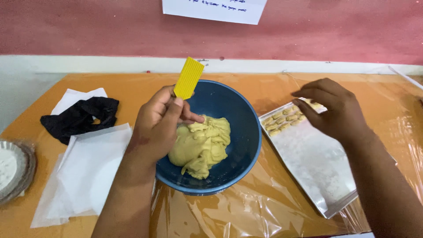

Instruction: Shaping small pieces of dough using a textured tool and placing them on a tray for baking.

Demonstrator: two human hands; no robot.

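Head view, looking down on an orange bench (282, 88) covered with clear plastic film. At the centre stood a blue bowl (240, 132) holding a mass of pale yellow dough (200, 147), heaped against the 9 o'clock side of the bowl. The left hand (156, 128) was held over the bowl's rim at 9 o'clock, closed around a yellow ridged board (188, 78), which was gripped between thumb and fingers and stood tilted above the rim at 11 o'clock; the fingertips were close to the dough, and contact could not be told. At 3 o'clock of the bowl lay a rectangular metal tray (315, 163), dusted white. A small cluster of shaped dough pieces (282, 121) was arranged in short rows at the tray's far corner, toward 12 o'clock. The right hand (335, 110) was held over that corner with the fingers loosely curled and nothing visibly gripped. As judged from this arrangement, only a minor part of the work was done: most of the tray was unfilled and most of the dough was left in the bowl. At 9 o'clock of the bench were seen white paper sheets (88, 176), a black cloth (81, 117) and, at the edge, a foil dish (15, 169) holding white powder.
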